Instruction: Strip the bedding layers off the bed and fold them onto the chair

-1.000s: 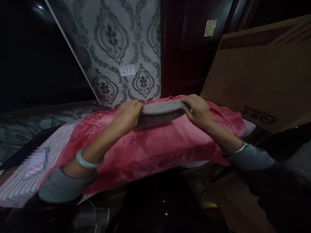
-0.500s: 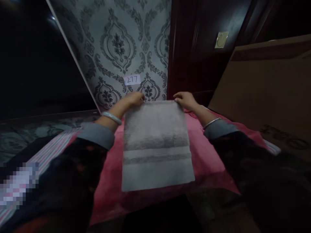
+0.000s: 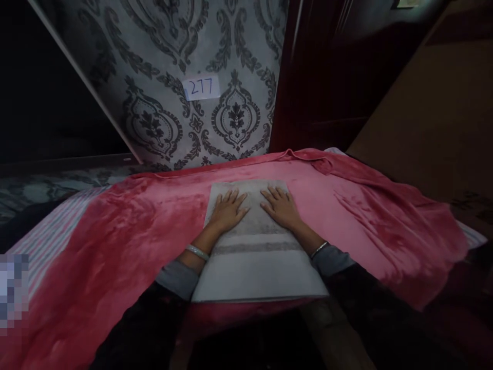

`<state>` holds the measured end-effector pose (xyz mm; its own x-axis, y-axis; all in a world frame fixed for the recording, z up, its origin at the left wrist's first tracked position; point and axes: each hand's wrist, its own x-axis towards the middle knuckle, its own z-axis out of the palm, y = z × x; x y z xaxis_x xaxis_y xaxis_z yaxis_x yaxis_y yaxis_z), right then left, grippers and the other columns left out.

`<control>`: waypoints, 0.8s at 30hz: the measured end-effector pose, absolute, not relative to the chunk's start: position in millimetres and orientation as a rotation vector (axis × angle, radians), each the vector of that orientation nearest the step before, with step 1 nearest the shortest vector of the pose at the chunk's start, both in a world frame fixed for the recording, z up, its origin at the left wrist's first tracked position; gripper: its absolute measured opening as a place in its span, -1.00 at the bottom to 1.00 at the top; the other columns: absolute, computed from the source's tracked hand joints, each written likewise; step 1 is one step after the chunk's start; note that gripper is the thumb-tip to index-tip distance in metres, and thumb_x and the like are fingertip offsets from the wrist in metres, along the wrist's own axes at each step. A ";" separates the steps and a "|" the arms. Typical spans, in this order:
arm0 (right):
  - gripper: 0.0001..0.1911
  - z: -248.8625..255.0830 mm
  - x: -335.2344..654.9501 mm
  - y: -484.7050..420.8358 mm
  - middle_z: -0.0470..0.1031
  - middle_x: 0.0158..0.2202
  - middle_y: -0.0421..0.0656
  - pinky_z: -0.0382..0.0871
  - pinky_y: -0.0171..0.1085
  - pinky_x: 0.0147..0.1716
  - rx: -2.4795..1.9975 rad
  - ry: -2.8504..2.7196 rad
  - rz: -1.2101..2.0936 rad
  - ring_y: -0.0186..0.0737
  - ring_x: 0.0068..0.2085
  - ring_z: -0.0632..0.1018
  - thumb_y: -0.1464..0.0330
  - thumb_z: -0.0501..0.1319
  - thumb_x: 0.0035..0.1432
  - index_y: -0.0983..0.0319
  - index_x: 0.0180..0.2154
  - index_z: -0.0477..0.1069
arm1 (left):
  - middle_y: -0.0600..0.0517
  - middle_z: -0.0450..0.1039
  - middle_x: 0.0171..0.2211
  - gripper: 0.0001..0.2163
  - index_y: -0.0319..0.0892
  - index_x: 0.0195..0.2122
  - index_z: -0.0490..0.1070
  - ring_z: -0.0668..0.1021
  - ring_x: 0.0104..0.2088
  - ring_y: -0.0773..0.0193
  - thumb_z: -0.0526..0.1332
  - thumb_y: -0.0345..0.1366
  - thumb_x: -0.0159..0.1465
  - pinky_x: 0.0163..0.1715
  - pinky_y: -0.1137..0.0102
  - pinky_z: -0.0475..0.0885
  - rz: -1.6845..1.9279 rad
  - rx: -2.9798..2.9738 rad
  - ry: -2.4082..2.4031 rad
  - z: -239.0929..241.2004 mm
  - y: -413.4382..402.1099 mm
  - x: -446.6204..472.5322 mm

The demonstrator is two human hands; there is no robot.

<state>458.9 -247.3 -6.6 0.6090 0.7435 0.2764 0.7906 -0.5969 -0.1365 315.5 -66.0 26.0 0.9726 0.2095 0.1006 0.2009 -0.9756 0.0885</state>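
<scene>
A grey towel [image 3: 258,267] with a darker stripe lies flat on a pink blanket [image 3: 127,231] in front of me. My left hand [image 3: 228,209] rests palm down on the towel's far left part, fingers spread. Beside it, my right hand [image 3: 280,206] lies flat on the far right part, fingers stretched out. Neither hand holds anything. A pale bangle sits on my left wrist and a thin metal one on my right.
Behind the blanket stands a wall with grey damask wallpaper [image 3: 173,61] and a small label reading 277 [image 3: 201,87]. A dark red wooden door [image 3: 319,77] is to its right, a brown cardboard panel [image 3: 431,118] further right. Striped fabric [image 3: 50,231] shows at the left.
The towel was held folded at its ends, then spread out toward me on the blanket. Both hands have let go of the far corners and now press flat on top.
</scene>
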 end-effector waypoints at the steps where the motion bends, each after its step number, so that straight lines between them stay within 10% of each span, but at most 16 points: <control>1: -0.43 -6.0 460.6 -246.7 0.10 0.43 -0.08 0.11 0.18 0.28 -2.578 -1.258 -0.276 0.12 0.40 0.16 0.04 -0.08 0.45 0.04 0.37 0.20 | -0.11 -0.05 0.48 -0.43 0.00 0.44 0.06 0.05 0.46 -0.05 -0.08 0.04 0.45 0.38 -0.11 -0.01 0.167 3.042 0.319 27.4 -65.7 316.7; 12: -0.37 -16.1 455.2 -302.8 -0.03 0.47 0.00 0.12 0.24 0.28 -2.587 -1.151 -0.045 0.19 0.42 0.10 0.10 -0.04 0.43 0.14 0.43 0.07 | -0.14 -0.06 0.48 -0.40 -0.17 0.45 0.02 0.01 0.47 0.01 -0.08 -0.02 0.46 0.42 -0.02 -0.11 0.030 3.038 0.362 31.5 -64.9 293.7; 16: -0.39 -35.0 431.2 -361.1 0.26 0.35 0.04 0.19 0.13 0.29 -2.400 -1.055 -0.015 0.09 0.33 0.30 0.17 -0.03 0.39 0.24 0.38 0.19 | -0.16 0.01 0.46 -0.44 -0.20 0.40 0.13 0.03 0.46 -0.01 0.02 -0.12 0.42 0.41 -0.04 -0.03 0.092 2.912 0.414 20.8 -59.5 247.3; 24: -0.23 -36.2 367.5 -392.5 0.33 0.30 0.03 0.30 0.02 0.24 -1.857 -0.653 0.201 -0.02 0.24 0.42 0.14 0.18 0.22 0.26 0.38 0.13 | -0.19 0.53 0.08 -0.49 -0.24 0.26 0.28 0.60 0.02 0.09 0.20 -0.28 0.28 0.08 0.12 0.51 0.591 1.899 0.761 -0.4 -88.5 170.0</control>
